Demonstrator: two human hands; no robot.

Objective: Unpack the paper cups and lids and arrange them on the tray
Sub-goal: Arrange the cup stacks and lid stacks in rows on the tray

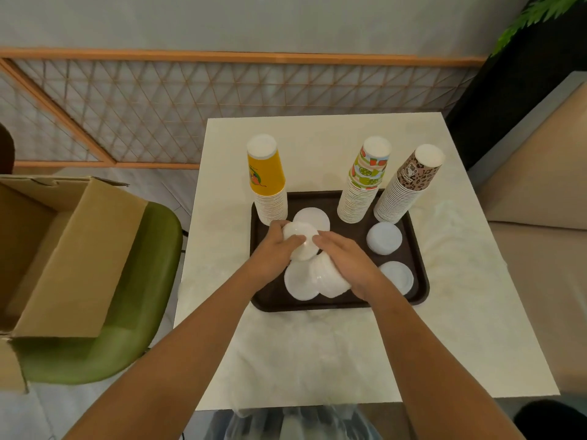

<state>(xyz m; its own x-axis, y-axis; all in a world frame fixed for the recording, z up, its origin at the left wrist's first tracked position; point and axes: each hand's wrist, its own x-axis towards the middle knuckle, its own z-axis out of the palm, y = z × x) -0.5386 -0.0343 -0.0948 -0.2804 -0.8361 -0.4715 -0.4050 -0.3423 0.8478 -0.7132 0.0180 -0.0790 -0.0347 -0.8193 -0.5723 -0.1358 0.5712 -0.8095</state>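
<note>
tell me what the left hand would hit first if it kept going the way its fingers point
Probably the right hand, just across the lid stack that the left hand grips; depth is hard to judge.

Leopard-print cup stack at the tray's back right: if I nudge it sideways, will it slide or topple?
Probably topple: the leopard-print cup stack is tall, narrow and already leaning. Being paper cups, it looks light, so a low push might slide it on the tray. It stands near the rim, leaving little margin.
</note>
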